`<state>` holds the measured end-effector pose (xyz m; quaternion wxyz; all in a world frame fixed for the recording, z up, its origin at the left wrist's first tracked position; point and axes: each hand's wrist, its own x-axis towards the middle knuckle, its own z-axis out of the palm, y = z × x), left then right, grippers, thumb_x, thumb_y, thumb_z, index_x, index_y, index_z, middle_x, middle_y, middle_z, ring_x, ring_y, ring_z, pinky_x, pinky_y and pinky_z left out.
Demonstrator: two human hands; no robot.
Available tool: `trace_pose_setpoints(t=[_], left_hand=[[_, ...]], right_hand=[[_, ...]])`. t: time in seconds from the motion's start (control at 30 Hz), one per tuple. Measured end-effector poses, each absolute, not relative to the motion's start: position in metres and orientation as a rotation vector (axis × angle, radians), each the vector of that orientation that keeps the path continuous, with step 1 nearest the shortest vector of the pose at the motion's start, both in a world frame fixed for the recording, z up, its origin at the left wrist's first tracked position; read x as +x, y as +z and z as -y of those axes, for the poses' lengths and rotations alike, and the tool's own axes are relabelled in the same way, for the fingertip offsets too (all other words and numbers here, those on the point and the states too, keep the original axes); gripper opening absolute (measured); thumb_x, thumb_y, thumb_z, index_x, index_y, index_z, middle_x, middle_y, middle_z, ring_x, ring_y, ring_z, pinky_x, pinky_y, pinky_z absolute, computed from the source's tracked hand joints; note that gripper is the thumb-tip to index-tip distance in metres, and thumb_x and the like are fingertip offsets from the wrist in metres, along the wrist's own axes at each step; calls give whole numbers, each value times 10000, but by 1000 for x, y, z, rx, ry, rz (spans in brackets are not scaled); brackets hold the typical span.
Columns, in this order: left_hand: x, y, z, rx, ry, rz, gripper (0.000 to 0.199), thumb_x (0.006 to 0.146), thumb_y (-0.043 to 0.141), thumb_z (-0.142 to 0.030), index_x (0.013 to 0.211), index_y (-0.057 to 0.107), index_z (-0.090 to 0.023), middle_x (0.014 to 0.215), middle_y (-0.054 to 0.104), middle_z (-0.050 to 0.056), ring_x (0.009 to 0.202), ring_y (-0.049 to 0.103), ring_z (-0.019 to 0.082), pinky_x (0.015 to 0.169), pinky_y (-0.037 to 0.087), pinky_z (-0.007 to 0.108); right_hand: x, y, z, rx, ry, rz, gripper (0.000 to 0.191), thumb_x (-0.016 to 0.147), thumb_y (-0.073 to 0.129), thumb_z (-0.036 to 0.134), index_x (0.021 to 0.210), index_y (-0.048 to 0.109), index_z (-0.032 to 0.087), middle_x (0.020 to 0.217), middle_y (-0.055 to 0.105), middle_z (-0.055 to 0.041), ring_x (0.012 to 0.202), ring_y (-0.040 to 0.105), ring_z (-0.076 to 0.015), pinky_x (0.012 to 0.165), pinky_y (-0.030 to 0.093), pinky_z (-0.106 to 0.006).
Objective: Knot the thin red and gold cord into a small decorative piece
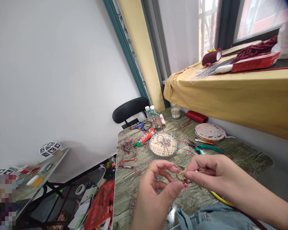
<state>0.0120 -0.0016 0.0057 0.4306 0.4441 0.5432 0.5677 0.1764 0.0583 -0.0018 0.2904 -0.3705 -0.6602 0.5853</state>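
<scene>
Over the near part of the wooden-patterned table point(126, 191), both hands meet at a small beaded piece point(181, 176) with red and tan parts. My left hand point(158, 191), with a ring on one finger, has its thumb and fingertips around the piece's left side. The thumb and index finger of my right hand point(205, 171) pinch its right edge. A thin metal tip shows just above the piece. Beyond the hands sits a round woven tray point(152, 150) holding a tangle of thread or beads. Partly behind my left hand is a beaded mat point(132, 204).
Green-handled pliers point(211, 147) lie right of the tray, near a pastel round mat point(210, 131) and a red thread spool point(197, 117). Bottles point(156, 118), a red-green tube point(146, 137) and blue-handled cutters point(139, 126) are farther back. A black chair point(131, 110) stands behind.
</scene>
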Motion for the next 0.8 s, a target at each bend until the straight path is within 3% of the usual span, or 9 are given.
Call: trace_pose_setpoints(t=[0.13,0.3,0.43,0.53,0.6,0.7,0.8], left_hand=[[16,7,-3,977,1331,-1323,55,667,800,-162,671,747,-175,608,693,-14,574,602,108,571,463,209],[11,4,-8,886,1348,-1189,99,656,831,-192,624,744,-158,539,641,-23,504,536,76,494,449,171],[9,4,-6,880,1388,-1188,85,662,821,-182,616,752,-162,538,635,-18,508,529,73,495,454,162],[7,3,-3,930,1383,-1206,53,678,804,-165,638,774,-180,563,663,-12,515,544,75,501,452,161],[5,1,-3,977,1372,-1218,49,689,800,-160,653,787,-190,579,678,-8,527,546,76,512,445,159],[2,1,-3,1027,1381,-1239,51,700,798,-165,665,796,-202,582,677,-11,545,537,76,528,432,156],[2,3,-2,1081,1379,-1253,63,711,787,-166,670,797,-213,588,683,-16,549,539,79,537,435,161]], right_hand=[[177,-3,-61,-918,1641,1785,380,831,672,543,701,587,196,630,463,38,597,369,-133,524,275,-254],[184,0,-64,-747,1791,1829,467,865,610,624,689,496,207,642,354,65,591,255,-123,517,190,-264],[188,0,-65,-740,1928,1790,334,903,607,451,707,493,206,629,320,76,569,215,-115,504,175,-263],[187,-2,-65,-757,1849,1839,183,874,576,276,714,533,200,642,395,60,589,301,-113,521,237,-245],[186,-3,-66,-802,1824,1820,102,857,563,275,831,620,195,620,435,60,576,364,-114,523,284,-235],[186,-3,-65,-909,1825,1644,311,866,562,377,1074,673,174,538,450,75,498,392,-106,486,329,-220],[185,-3,-63,-873,1993,1450,391,894,573,423,1176,673,172,455,459,88,400,357,-77,410,314,-187]])
